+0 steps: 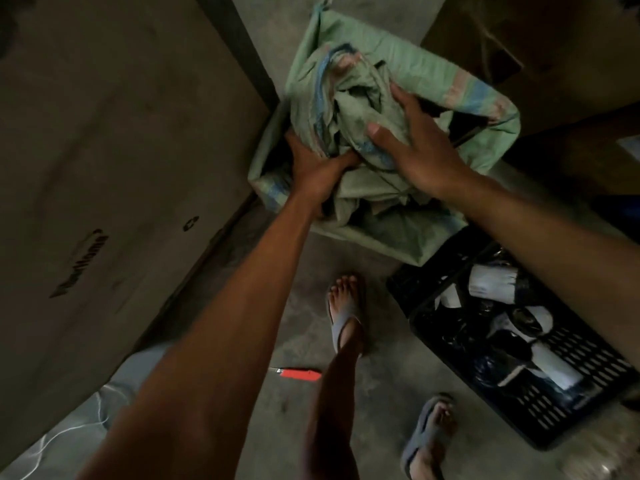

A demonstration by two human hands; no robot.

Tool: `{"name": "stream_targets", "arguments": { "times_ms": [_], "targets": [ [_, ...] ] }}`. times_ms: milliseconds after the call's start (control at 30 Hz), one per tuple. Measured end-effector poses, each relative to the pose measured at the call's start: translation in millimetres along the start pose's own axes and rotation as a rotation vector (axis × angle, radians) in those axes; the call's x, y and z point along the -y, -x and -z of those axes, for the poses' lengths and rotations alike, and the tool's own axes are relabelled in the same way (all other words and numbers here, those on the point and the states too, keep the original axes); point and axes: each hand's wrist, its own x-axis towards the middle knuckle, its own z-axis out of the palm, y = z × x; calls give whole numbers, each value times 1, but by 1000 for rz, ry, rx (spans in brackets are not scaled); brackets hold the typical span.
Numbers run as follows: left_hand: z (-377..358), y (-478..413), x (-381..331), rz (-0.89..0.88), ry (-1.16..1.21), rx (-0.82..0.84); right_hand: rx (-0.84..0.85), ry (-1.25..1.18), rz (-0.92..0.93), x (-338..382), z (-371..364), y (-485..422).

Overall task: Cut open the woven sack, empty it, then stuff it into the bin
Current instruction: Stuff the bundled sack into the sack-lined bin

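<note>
A crumpled green woven sack [349,109] with blue and pink stripes sits bunched in the mouth of a bin [498,133] that is lined with another green woven sack. My left hand [317,168] grips the sack's lower left side from below. My right hand [419,143] lies spread on top of the bundle, palm down, pressing on it. An orange box cutter [299,374] rests on the concrete floor near my feet.
A large cardboard box [104,168] stands at the left, close to the bin. A black plastic crate [540,393] with white and dark items sits at the right. More cardboard [554,46] is behind the bin. My sandalled feet [346,313] stand on the floor.
</note>
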Motion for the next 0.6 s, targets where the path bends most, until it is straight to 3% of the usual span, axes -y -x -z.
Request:
{"name": "stream_targets", "arguments": {
  "times_ms": [200, 333, 467, 600],
  "targets": [
    [-23, -64, 40, 50, -127, 41, 32, 77, -153, -78, -20, -57],
    [-21, -75, 51, 8, -292, 80, 54, 137, -281, -94, -20, -62],
    [-12, -51, 41, -27, -398, 101, 44, 89, -220, -79, -9, -29],
    [-5, 3, 22, -10, -405, 47, 71, 193, -173, -54, 5, 24]
  ]
}}
